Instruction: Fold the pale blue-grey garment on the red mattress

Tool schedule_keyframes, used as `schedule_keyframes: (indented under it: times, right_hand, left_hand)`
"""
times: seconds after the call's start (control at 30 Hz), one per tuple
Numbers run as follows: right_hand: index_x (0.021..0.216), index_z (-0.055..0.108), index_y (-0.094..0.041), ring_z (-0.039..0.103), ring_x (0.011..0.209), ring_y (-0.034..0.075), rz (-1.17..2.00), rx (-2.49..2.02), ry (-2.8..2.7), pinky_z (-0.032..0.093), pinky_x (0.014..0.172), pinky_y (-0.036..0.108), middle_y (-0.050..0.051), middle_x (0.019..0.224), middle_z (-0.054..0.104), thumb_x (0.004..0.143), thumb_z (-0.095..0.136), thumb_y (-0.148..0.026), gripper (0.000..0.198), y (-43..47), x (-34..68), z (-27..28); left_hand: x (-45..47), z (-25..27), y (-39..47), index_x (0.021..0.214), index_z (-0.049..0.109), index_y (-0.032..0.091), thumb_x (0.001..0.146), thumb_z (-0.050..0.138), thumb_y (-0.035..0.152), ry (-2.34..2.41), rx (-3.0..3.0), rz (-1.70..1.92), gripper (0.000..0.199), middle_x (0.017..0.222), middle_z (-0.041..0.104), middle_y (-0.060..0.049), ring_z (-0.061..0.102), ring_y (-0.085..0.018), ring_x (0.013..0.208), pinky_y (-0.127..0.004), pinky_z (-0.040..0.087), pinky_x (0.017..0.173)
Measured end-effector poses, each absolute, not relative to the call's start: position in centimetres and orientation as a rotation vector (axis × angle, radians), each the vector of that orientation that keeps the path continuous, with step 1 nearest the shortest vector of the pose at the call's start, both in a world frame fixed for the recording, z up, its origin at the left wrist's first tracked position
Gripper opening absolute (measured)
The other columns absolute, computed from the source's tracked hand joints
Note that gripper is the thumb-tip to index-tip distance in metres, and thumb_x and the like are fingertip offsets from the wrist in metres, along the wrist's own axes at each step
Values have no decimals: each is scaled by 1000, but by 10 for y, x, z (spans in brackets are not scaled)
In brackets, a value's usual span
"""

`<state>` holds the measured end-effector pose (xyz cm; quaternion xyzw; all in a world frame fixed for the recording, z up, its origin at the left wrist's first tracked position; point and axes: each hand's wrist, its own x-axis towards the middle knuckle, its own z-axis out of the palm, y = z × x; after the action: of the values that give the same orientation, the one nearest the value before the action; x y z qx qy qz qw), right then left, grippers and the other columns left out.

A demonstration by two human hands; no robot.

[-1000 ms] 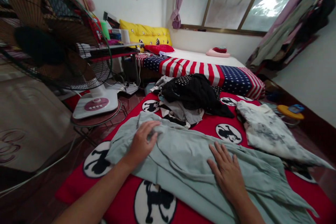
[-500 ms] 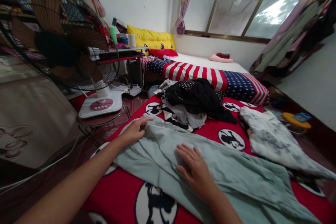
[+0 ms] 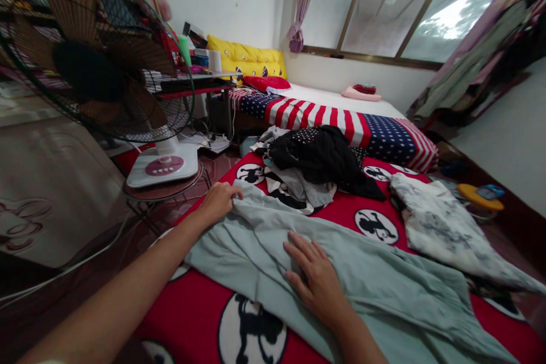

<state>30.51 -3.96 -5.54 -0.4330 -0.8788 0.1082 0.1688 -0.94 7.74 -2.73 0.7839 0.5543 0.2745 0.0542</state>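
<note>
A pale green garment (image 3: 375, 278) lies spread across a red blanket (image 3: 200, 307) with black-and-white round prints. My left hand (image 3: 218, 202) pinches the garment's far left corner, its fingers closed on the cloth. My right hand (image 3: 319, 280) rests flat on the middle of the garment, fingers apart, pressing it down. Just beyond the garment sits a heap of black and grey clothes (image 3: 318, 162).
A white patterned garment (image 3: 443, 233) lies to the right on the blanket. A standing fan (image 3: 102, 62) on a round stool is close on the left. Behind are a stars-and-stripes mattress (image 3: 341, 119), a cluttered desk (image 3: 200, 77) and a yellow stool (image 3: 480, 196).
My left hand moved outward to the garment's left corner and closed on it. My right hand slid left across the cloth to the middle. The view shifted a little.
</note>
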Motion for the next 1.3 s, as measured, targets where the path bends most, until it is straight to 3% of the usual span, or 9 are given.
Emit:
schedule_keyframes:
  times: [0.17,0.27,0.33,0.47,0.8,0.97,1.07,1.2,1.3]
  right_hand:
    - [138,48,-25,39,137,26,291,-1221,-2470,35,110,51,7,147,46,91,53,-36,48,-39,304,-57]
    - [137,50,-24,41,136,27,264,-1201,-2450,37,109,49,8,145,49,91,54,-37,48,-39,305,-59]
    - [137,49,-24,42,135,27,251,-1190,-2450,36,109,49,8,145,48,91,53,-38,48,-39,306,-61]
    - [138,48,-26,41,136,27,256,-1184,-2468,34,111,51,7,147,47,93,52,-38,48,-38,307,-63]
    - [137,49,-27,38,138,25,352,-1182,-2442,30,114,49,6,148,45,93,52,-36,46,-37,307,-64]
    - [135,51,-25,40,136,25,421,-1206,-2366,28,114,50,8,146,48,91,56,-36,46,-40,306,-59]
    - [133,52,-26,43,134,24,432,-1208,-2300,27,114,47,7,144,51,88,62,-39,49,-42,301,-56]
    - [121,60,-22,53,123,21,395,-1138,-2180,38,105,37,8,132,61,86,65,-38,38,-43,302,-56]
    - [111,64,-20,61,111,18,350,-1175,-1971,45,96,30,7,119,68,88,62,-32,26,-57,321,-53]
  left_hand:
    - [29,-7,45,92,67,19,71,39,1,1640,2361,1069,40,97,67,-6,60,-21,98,-35,46,91]
    - [68,-11,19,102,67,20,79,42,4,1163,2473,939,38,107,68,-5,62,-16,101,-29,48,91]
    - [86,-24,9,122,61,20,89,47,19,1070,2561,739,36,130,60,-8,54,-21,121,-36,42,104]
    - [89,-58,10,144,41,24,91,49,53,1503,2565,505,61,155,34,-12,25,-33,144,-57,20,115]
    - [76,-79,15,146,37,25,83,48,68,1808,2520,579,77,160,16,-16,12,-38,146,-56,18,115]
    - [75,-85,17,145,39,10,81,51,67,1964,2440,619,86,157,18,-26,16,-45,144,-58,26,111]
    - [87,-77,13,138,47,3,85,52,54,1956,2520,741,74,155,19,-29,12,-47,144,-64,21,111]
    - [121,-66,4,136,50,11,97,32,31,1372,2715,834,48,158,23,-16,18,-30,147,-52,25,115]
    - [145,-72,-7,143,42,22,98,30,35,1085,2725,693,48,156,33,-8,33,-24,142,-45,35,112]
